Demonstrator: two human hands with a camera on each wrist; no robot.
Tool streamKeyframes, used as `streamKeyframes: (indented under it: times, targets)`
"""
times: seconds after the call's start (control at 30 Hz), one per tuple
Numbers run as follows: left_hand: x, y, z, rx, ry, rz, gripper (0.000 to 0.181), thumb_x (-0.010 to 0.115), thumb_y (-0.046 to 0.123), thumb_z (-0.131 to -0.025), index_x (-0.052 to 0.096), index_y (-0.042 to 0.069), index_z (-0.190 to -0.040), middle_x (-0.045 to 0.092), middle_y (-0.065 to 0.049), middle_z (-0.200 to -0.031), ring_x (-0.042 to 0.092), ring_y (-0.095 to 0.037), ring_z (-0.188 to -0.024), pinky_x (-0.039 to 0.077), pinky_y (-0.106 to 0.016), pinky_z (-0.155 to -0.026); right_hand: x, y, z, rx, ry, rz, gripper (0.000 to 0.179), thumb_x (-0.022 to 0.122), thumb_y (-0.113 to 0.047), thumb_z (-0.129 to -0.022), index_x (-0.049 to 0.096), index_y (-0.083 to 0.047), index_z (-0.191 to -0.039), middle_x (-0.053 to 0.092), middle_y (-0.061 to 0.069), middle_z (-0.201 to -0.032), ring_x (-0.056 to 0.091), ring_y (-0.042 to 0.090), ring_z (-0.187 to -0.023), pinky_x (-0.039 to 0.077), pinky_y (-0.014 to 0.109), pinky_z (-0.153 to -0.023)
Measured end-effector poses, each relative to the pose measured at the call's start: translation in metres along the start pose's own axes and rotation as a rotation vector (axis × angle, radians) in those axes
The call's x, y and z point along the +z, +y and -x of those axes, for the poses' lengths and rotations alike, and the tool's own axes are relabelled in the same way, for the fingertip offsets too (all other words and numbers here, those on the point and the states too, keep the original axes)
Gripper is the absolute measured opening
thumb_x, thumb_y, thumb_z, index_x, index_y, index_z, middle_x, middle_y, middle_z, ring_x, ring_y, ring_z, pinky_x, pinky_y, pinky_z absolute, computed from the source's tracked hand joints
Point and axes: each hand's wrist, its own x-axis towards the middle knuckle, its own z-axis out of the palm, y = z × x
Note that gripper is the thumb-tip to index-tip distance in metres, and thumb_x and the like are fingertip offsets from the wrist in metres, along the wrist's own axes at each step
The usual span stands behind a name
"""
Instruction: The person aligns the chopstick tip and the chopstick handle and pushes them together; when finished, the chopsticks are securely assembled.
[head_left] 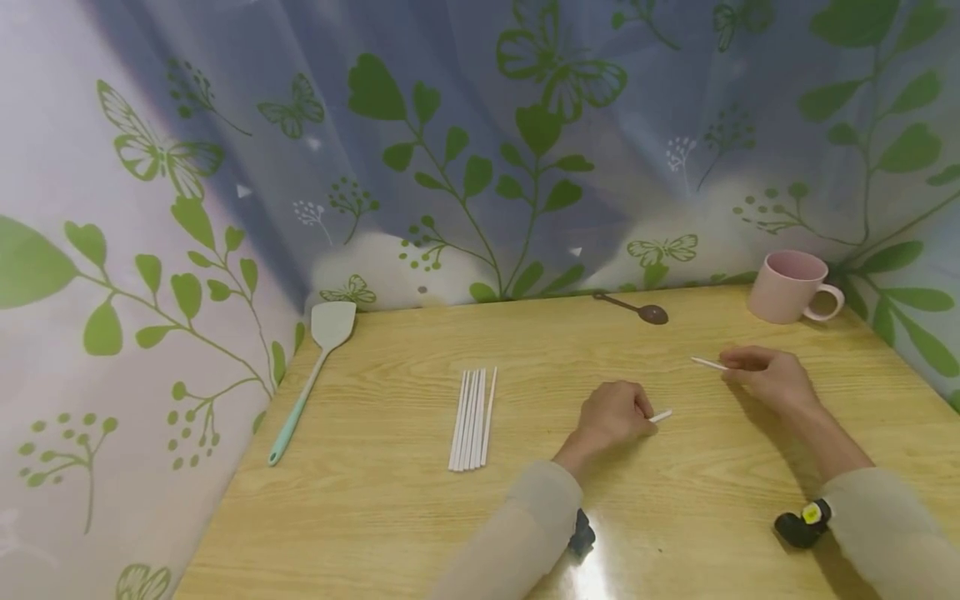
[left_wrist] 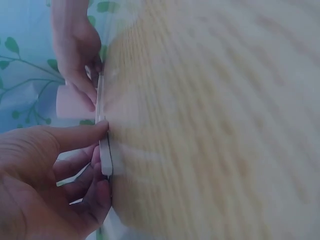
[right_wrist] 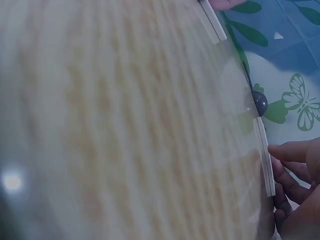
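My left hand [head_left: 613,412] is low over the middle-right of the table and pinches a thin white stick [head_left: 662,416], whose end sticks out to the right. Farther right, my right hand [head_left: 776,379] pinches another white stick [head_left: 707,363] between thumb and fingers, its tip pointing left. The two sticks are apart. Left of the hands, several similar white sticks [head_left: 471,421] lie side by side in a row. In the left wrist view, the thumb of the left hand [left_wrist: 45,175] presses on its stick [left_wrist: 106,155]. The right wrist view shows the right hand's stick [right_wrist: 265,157].
A spatula [head_left: 315,379] with a mint handle lies at the table's left edge. Toward the back are a dark brown spoon [head_left: 651,314] and a pink mug [head_left: 780,292] near the right corner. Patterned curtain [head_left: 450,167] hangs behind the wooden table [head_left: 360,517].
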Motion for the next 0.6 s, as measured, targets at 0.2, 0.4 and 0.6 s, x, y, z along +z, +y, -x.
streamKeyframes:
  times: [0.2, 0.4, 0.6]
  targets:
    - [-0.002, 0.002, 0.003, -0.031, -0.001, 0.013, 0.006, 0.083, 0.021, -0.09, 0.078, 0.019, -0.087, 0.066, 0.014, -0.082, 0.053, -0.002, -0.073, 0.044, -0.019, -0.066, 0.006, -0.005, 0.0, -0.04, 0.009, 0.129, 0.035, 0.076, -0.024, -0.096, 0.073, 0.001, -0.121, 0.076, 0.014, -0.1, 0.059, 0.009, -0.083, 0.042, 0.043, -0.08]
    - [-0.008, 0.002, 0.007, -0.036, -0.041, 0.103, 0.006, 0.082, 0.02, -0.092, 0.079, 0.015, -0.09, 0.071, 0.01, -0.089, 0.057, -0.004, -0.078, 0.048, -0.019, -0.074, 0.008, -0.009, 0.003, -0.115, -0.003, 0.204, 0.015, 0.071, -0.012, -0.097, 0.076, -0.001, -0.105, 0.073, 0.012, -0.093, 0.061, 0.022, -0.085, 0.042, 0.041, -0.075]
    - [-0.018, -0.003, 0.009, -0.054, -0.054, 0.162, 0.006, 0.079, 0.019, -0.094, 0.079, 0.013, -0.094, 0.073, 0.007, -0.094, 0.063, -0.006, -0.085, 0.052, -0.02, -0.079, 0.008, -0.013, 0.005, -0.155, -0.033, 0.224, 0.015, 0.064, -0.005, -0.099, 0.073, 0.004, -0.106, 0.072, 0.018, -0.095, 0.057, 0.025, -0.082, 0.041, 0.044, -0.074]
